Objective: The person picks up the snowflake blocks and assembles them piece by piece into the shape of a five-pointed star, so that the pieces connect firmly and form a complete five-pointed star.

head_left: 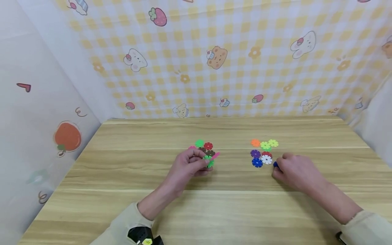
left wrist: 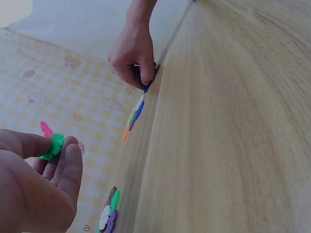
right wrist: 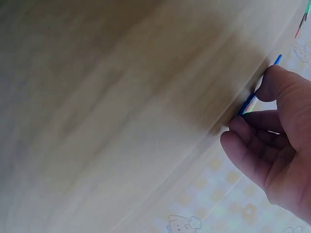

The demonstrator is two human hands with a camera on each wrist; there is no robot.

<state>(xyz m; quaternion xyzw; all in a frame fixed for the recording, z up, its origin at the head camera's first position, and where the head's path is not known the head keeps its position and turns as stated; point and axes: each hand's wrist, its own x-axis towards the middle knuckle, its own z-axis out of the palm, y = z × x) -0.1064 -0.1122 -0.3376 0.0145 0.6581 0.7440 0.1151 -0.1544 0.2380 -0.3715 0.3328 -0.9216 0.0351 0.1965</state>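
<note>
My left hand (head_left: 191,162) is raised over the table and pinches a green snowflake disc (left wrist: 57,145) between thumb and fingers. A pink snowflake disc (head_left: 215,156), seen nearly edge-on, is joined to the green one and juts out to the right. On the right, my right hand (head_left: 295,170) is down at the tabletop with thumb and index finger on a blue snowflake disc (right wrist: 247,105). Most of that disc is hidden by the fingers in the head view. Just left of this hand lie a white disc (head_left: 266,159) and another blue disc (head_left: 257,162).
Behind the left hand sits a group with a green disc (head_left: 199,143), a red disc (head_left: 208,146) and brown ones, partly covered. The right group also holds an orange disc (head_left: 255,143), a purple disc (head_left: 255,153) and yellow-green ones. A patterned cloth (head_left: 196,85) rises behind the wooden table (head_left: 122,153).
</note>
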